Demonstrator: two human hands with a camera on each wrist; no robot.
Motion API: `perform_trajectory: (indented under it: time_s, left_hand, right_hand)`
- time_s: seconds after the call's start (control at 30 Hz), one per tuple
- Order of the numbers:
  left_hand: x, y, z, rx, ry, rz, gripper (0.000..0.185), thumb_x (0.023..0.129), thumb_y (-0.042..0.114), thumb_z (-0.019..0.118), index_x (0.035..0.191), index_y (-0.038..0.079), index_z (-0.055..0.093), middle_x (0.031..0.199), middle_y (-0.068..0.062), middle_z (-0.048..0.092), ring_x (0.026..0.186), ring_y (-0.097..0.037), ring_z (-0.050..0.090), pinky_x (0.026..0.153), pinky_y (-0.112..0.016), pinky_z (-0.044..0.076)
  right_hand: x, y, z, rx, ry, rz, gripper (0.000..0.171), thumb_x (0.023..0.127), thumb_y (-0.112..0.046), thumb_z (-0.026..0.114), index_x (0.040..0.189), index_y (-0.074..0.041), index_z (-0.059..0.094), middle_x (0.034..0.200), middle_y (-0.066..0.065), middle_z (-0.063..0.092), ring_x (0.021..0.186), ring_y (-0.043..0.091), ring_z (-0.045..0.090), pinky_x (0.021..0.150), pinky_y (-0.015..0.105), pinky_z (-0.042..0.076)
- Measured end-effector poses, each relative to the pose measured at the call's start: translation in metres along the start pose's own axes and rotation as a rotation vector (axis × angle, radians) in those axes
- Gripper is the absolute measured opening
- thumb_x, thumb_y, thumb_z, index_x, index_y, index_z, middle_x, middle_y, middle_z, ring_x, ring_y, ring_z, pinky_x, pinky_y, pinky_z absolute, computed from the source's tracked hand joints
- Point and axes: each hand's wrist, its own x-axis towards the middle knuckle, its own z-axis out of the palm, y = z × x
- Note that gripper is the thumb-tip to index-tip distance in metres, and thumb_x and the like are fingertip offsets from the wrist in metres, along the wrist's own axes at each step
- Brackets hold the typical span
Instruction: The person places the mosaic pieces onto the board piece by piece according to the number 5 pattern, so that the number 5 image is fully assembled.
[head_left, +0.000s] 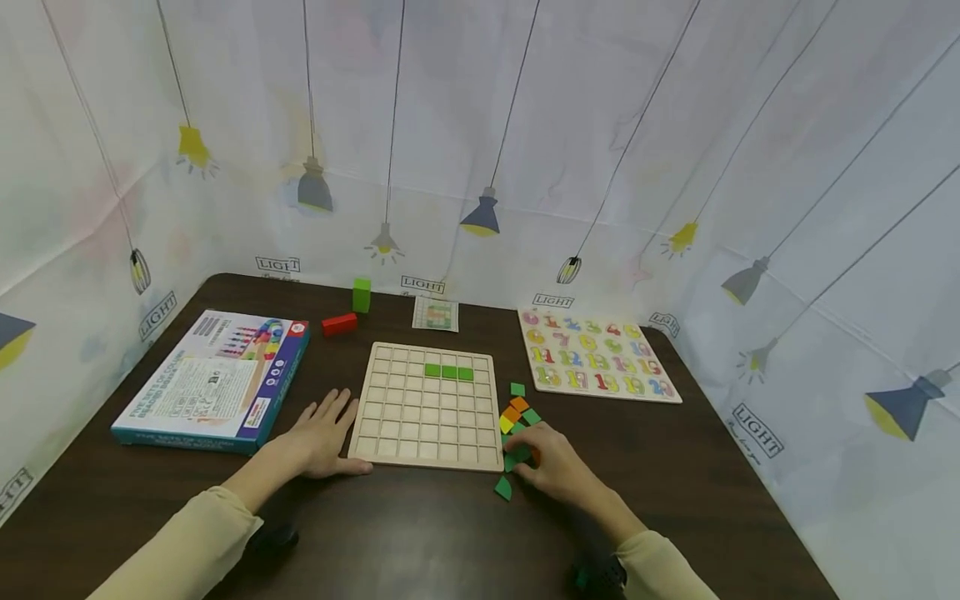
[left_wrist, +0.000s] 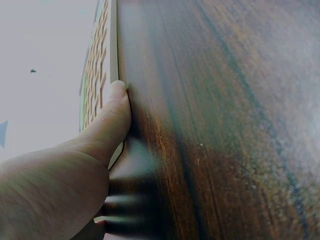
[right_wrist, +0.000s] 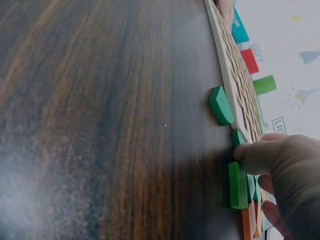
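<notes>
a dark wood-grain table (head_left: pixel 420 533) stands in a corner hung with white sheeting printed with hanging lamps (head_left: pixel 600 125); the left hand (head_left: pixel 318 437) lies flat, fingers straight, thumb against the near left edge of the wooden grid board (head_left: pixel 427 408); the right hand (head_left: pixel 558 467) curls its fingers on green and orange tiles (head_left: pixel 517 417) just right of the board.

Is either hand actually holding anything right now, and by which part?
The left hand lies flat, its thumb against the wooden grid board's near-left edge. The right hand has curled fingers on a green tile in the pile; a true pinch cannot be told.
</notes>
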Motion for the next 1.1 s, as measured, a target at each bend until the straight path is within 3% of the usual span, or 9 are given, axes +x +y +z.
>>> perform_trajectory:
  time_s: [0.17, 0.3, 0.47, 0.6, 0.73, 0.93, 1.1]
  left_hand:
    - [-0.009, 0.0, 0.011, -0.005, -0.028, -0.021, 0.11, 0.077, 0.07, 0.058, 0.145, -0.008, 0.022, 0.151, -0.029, 0.012, 0.139, -0.045, 0.009, 0.107, -0.062, 0.011]
    - [-0.01, 0.004, 0.011, -0.011, -0.032, -0.019, 0.107, 0.078, 0.068, 0.059, 0.146, -0.007, 0.022, 0.152, -0.028, 0.012, 0.139, -0.044, 0.008, 0.108, -0.06, 0.011]
    - [-0.004, 0.002, 0.012, 0.001, -0.006, -0.012, 0.107, 0.077, 0.068, 0.059, 0.146, -0.006, 0.024, 0.152, -0.027, 0.014, 0.139, -0.043, 0.01, 0.108, -0.059, 0.013]
    - [0.0, -0.006, 0.019, 0.009, 0.011, -0.003, 0.114, 0.074, 0.076, 0.054, 0.146, -0.005, 0.024, 0.152, -0.026, 0.013, 0.14, -0.042, 0.009, 0.108, -0.059, 0.012]
    - [-0.001, -0.006, 0.016, -0.002, 0.008, 0.003, 0.115, 0.074, 0.077, 0.053, 0.146, -0.006, 0.023, 0.152, -0.027, 0.012, 0.14, -0.042, 0.008, 0.107, -0.06, 0.011]
    - [-0.003, -0.001, 0.005, -0.009, -0.001, -0.006, 0.11, 0.075, 0.07, 0.06, 0.145, -0.007, 0.024, 0.151, -0.029, 0.015, 0.139, -0.045, 0.009, 0.106, -0.062, 0.011]
    - [-0.002, -0.001, 0.003, 0.002, 0.006, -0.013, 0.109, 0.077, 0.071, 0.058, 0.146, -0.007, 0.023, 0.152, -0.027, 0.013, 0.139, -0.043, 0.009, 0.107, -0.061, 0.011]
  right_hand:
    - [-0.006, -0.003, 0.009, -0.011, -0.022, 0.003, 0.028, 0.075, -0.008, 0.079, 0.101, -0.013, 0.07, 0.1, -0.006, 0.065, 0.098, 0.015, 0.054, 0.082, 0.038, 0.048]
    - [-0.008, -0.002, 0.009, -0.01, -0.032, 0.02, 0.027, 0.075, -0.007, 0.079, 0.099, -0.013, 0.07, 0.098, -0.006, 0.065, 0.097, 0.014, 0.053, 0.082, 0.037, 0.048]
    - [-0.006, -0.001, 0.0, 0.019, -0.077, 0.044, 0.024, 0.078, -0.009, 0.077, 0.1, -0.013, 0.068, 0.098, -0.006, 0.062, 0.095, 0.014, 0.051, 0.079, 0.034, 0.047]
    - [-0.002, -0.002, -0.004, 0.083, -0.046, 0.018, 0.024, 0.079, -0.006, 0.076, 0.101, -0.01, 0.066, 0.096, -0.002, 0.061, 0.088, 0.018, 0.057, 0.074, 0.035, 0.051]
    - [0.009, -0.006, -0.003, 0.102, 0.0, -0.03, 0.026, 0.079, -0.002, 0.075, 0.102, -0.005, 0.064, 0.096, 0.003, 0.061, 0.084, 0.019, 0.062, 0.071, 0.036, 0.054]
    - [0.037, -0.014, 0.001, 0.064, 0.031, -0.071, 0.026, 0.081, -0.003, 0.073, 0.105, -0.003, 0.063, 0.099, 0.002, 0.06, 0.085, 0.017, 0.062, 0.071, 0.034, 0.054]
    - [0.064, -0.016, 0.004, 0.038, 0.082, -0.088, 0.027, 0.081, -0.004, 0.073, 0.106, -0.003, 0.064, 0.099, 0.003, 0.061, 0.085, 0.017, 0.062, 0.071, 0.032, 0.053]
